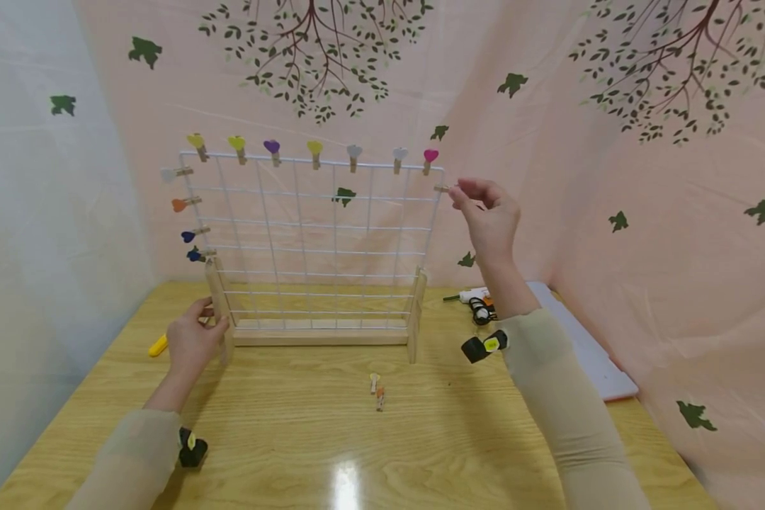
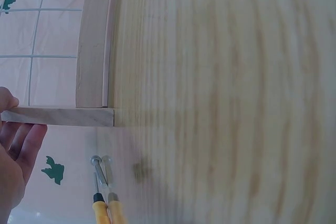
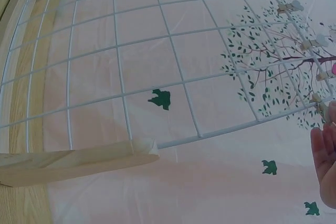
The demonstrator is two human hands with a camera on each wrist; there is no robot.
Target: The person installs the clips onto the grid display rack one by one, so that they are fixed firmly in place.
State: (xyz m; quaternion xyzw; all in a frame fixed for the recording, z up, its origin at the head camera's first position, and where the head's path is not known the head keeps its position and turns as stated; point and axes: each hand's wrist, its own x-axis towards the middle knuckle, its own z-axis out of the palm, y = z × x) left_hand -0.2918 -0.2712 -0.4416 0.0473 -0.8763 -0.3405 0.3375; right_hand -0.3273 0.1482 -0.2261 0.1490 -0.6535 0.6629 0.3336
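A white wire grid (image 1: pixel 319 205) stands upright in a wooden stand (image 1: pixel 321 336). My right hand (image 1: pixel 492 219) is at the grid's upper right edge. Its thumb and fingertips pinch the outer end of a small wooden clothespin (image 1: pixel 442 188), whose other end overlaps the edge wire. In the right wrist view the same clothespin (image 3: pixel 319 103) sits at the grid's corner, partly hidden by the right hand (image 3: pixel 326 153). My left hand (image 1: pixel 194 334) grips the stand's left wooden upright (image 1: pixel 219 297); the left wrist view shows thumb and fingers on opposite sides of this upright (image 2: pixel 63 116).
Heart-topped clothespins line the grid's top, among them a purple one (image 1: pixel 272 147), and its left edge, such as an orange one (image 1: pixel 179 205). Two more clothespins (image 1: pixel 374 382) lie on the table (image 1: pixel 280 439). A glue gun (image 1: pixel 474 295), white board (image 1: pixel 586 354) and yellow-handled tools (image 2: pixel 102 211) lie nearby.
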